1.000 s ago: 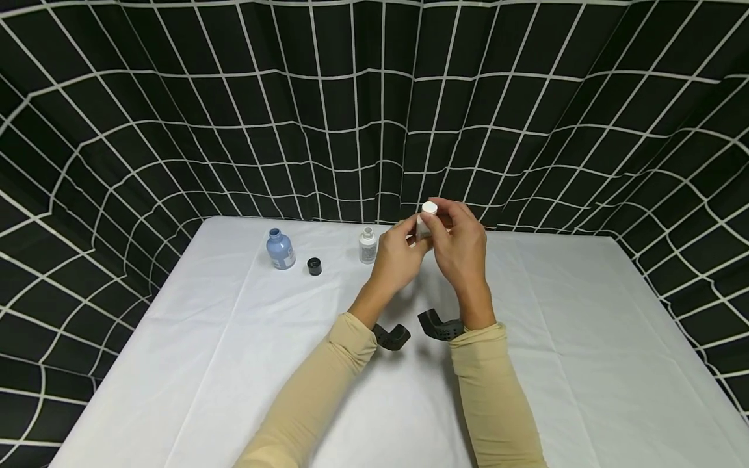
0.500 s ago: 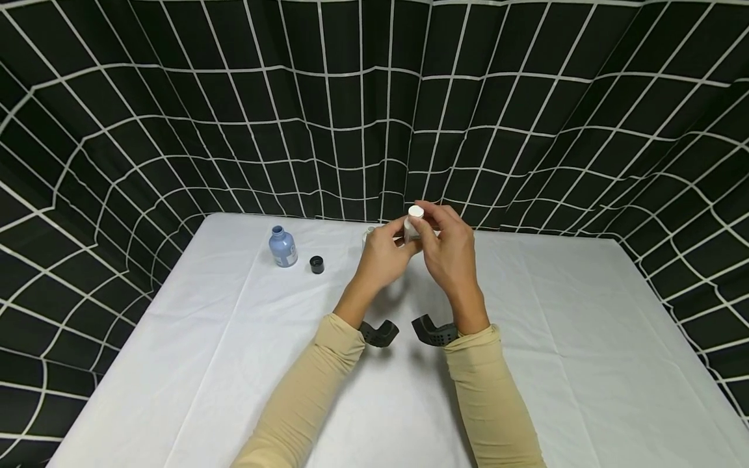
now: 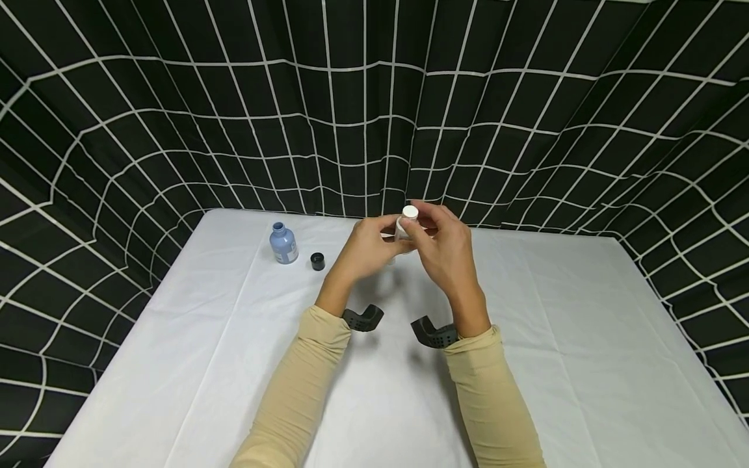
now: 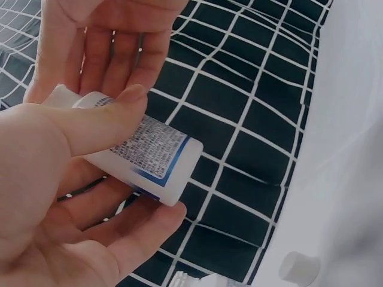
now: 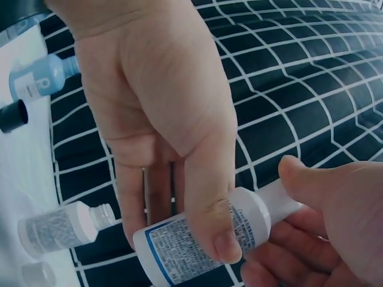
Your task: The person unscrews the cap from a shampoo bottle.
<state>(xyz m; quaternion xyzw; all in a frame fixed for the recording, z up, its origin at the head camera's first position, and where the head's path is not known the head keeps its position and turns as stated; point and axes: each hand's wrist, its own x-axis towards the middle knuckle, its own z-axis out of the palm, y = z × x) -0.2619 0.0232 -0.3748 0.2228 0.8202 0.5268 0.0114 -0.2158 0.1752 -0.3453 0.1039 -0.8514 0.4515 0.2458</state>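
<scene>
My left hand [image 3: 365,246] grips a small white bottle [image 4: 158,146] round its body, with the thumb across the printed label. The bottle is raised above the table. At its top, my right hand [image 3: 447,250] pinches the white cap [image 3: 410,212] between thumb and fingers. In the right wrist view the bottle lies slanted, with the cap [image 5: 278,200] at its upper right end. A second white bottle [image 5: 60,229], without a cap, stands on the table; the left hand hides it in the head view. A loose white cap [image 4: 299,269] lies close to it.
To the left stands an uncapped blue bottle [image 3: 283,244], with a black cap [image 3: 318,261] beside it on the white-covered table [image 3: 175,364]. A black curtain [image 3: 363,117] with white grid lines closes off the back and sides. Both wrists carry black mounts [image 3: 434,333].
Both hands have moved left with the capped white bottle, the left hand also turning round it. The left hand now covers the standing white bottle, which showed a second ago.
</scene>
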